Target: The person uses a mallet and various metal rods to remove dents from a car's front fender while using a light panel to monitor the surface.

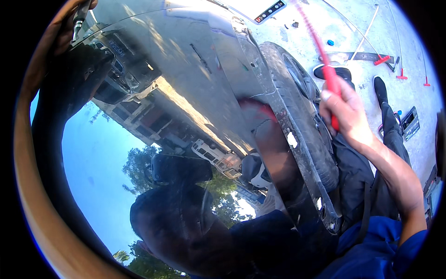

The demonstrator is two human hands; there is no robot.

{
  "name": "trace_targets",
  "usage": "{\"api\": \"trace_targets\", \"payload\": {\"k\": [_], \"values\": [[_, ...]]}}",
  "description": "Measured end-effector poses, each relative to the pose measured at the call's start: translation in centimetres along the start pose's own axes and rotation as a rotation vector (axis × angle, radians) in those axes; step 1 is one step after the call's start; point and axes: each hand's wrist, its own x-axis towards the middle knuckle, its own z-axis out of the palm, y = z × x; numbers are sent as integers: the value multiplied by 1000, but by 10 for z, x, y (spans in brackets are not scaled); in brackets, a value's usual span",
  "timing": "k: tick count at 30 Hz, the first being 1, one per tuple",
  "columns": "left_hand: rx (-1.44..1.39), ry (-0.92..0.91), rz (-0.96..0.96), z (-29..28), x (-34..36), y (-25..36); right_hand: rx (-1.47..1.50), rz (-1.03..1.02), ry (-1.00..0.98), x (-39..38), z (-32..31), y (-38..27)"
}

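With our right hand (347, 109) closed around the red tool (331, 80) beyond the panel's (186, 60) edge and our left hand (62, 32) gripping the metal tool (79, 23) near its surface, we probably do best to steady both and strike lightly.

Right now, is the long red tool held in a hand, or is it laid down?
Held. The right hand is closed around the lower part of the long red tool; its far end looks blurred.
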Motion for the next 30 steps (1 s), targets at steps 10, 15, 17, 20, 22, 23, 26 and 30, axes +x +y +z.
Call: {"api": "trace_targets", "payload": {"k": [10, 15, 17, 20, 22, 23, 26, 30], "values": [[-5, 46, 20, -11, 10, -56, -203, -89, -70, 12, 3, 19], [-65, -166, -293, -19, 14, -3, 12, -23, 76, 10, 3, 4], [-57, -253, -428, -30, 4, 59, -171, -71, 8, 9, 7, 5], [-98, -282, -487, -21, 9, 70, -83, 17, 22, 14, 0, 1], [-107, -271, -463, -24, 6, 89, 82, 60, 98, 13, 2, -1], [-120, -266, -431, -23, 3, 104, -6, 29, 50, 13, 3, 1], [-99, -271, -425, -22, 5, 115, -206, -44, -80, 16, 2, 11], [-70, -201, -403, -22, 1, 115, 105, -10, 68, 13, 9, -3]]}}
